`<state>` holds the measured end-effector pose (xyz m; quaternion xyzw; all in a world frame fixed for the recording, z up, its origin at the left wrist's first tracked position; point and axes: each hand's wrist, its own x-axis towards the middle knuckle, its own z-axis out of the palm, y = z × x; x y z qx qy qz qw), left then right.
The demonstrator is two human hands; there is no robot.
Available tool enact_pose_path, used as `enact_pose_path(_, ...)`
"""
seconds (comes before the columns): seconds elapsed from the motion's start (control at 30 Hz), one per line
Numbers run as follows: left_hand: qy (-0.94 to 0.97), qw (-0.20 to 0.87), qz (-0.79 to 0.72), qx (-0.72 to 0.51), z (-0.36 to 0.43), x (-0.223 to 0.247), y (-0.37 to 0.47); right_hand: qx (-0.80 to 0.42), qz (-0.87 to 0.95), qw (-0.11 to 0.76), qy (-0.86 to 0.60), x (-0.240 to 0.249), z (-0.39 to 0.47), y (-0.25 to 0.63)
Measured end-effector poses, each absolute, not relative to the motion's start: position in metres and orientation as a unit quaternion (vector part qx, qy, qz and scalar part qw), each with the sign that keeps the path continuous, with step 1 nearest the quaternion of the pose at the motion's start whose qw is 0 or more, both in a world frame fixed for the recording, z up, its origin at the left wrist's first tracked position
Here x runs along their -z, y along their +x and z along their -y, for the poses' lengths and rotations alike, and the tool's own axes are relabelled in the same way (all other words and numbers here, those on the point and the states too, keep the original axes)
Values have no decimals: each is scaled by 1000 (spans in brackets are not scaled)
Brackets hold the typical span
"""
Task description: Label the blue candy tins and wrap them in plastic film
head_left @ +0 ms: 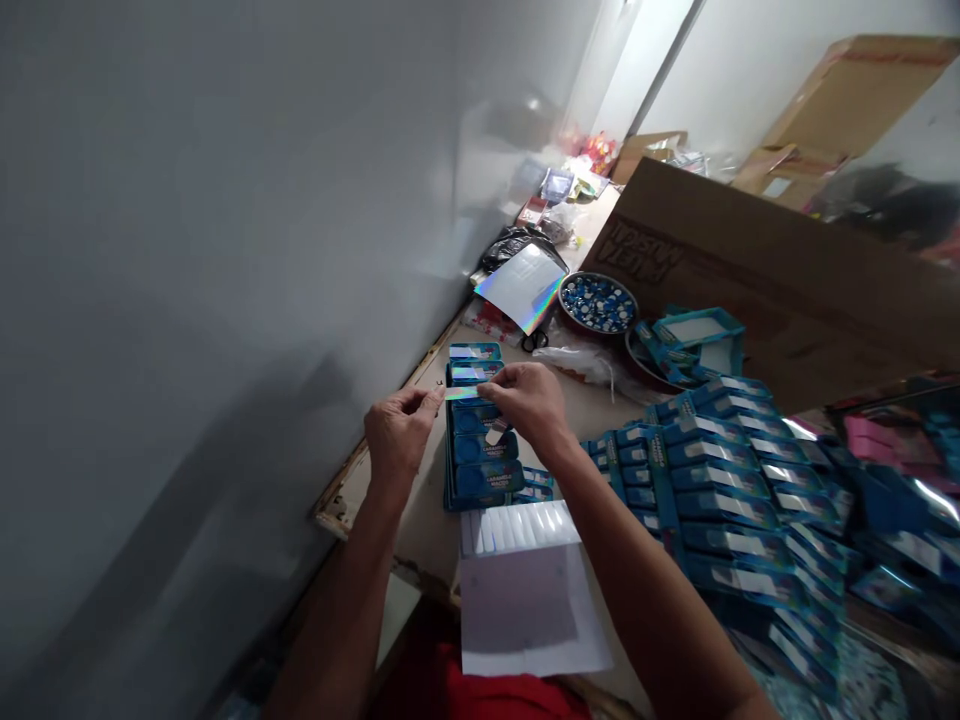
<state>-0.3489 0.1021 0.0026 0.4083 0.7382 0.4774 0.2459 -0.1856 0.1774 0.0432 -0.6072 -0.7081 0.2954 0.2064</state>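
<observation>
A short strip of shiny rainbow-sheened film (460, 393) is stretched between my two hands. My left hand (401, 428) pinches its left end, and my right hand (527, 400) pinches the right end. Right below the strip stands a row of small blue printed boxes (487, 478), side by side. The two farthest boxes bear shiny strips; a small pale piece (496, 432) lies tilted on a nearer one. Close to me a white sheet (517, 610) with several pale strips along its top edge lies partly over the table edge.
Stacked blue boxes with pale strips (720, 480) fill the right side. Behind are a bowl of blue and white pieces (598, 303), a holographic sheet (523, 287), black-handled scissors (535, 341) and a large cardboard box (720, 270). A grey wall (225, 250) borders the left.
</observation>
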Motion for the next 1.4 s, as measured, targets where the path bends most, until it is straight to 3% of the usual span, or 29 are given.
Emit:
enact_pose_path(0.17,389,286,-725,-491,-108,11,-350,-283,712,198,-611,-39,-180,-188)
enact_pose_path(0.33,251,488,-651,-524,-114,24,-347,-303,714,157,-611,-38,-188,-184)
enact_pose_path(0.43,229,541,-631,-507,-114,33,-342,-375,673,188,-610,-31,-193,-179)
enact_pose_path(0.57,267,487,-659,-507,-111,47,-334,-460,620,236,-590,-23,-196,-174)
enact_pose_path(0.73,324,235,-733,-551,-89,30,-328,-517,534,366,-560,-35,-188,-170)
enact_pose_path(0.8,368,195,-713,-564,-76,10,-323,-508,528,406,-546,-44,-184,-171)
enact_pose_path(1.03,382,427,-606,-552,-65,-25,-307,-501,549,416,-524,-60,-171,-183)
enact_pose_path(1.2,370,465,-585,-551,-67,-17,-320,-563,509,428,-490,-63,-164,-182)
enact_pose_path(1.4,398,482,-611,-486,-66,-34,-360,-679,463,365,-438,-64,-158,-163)
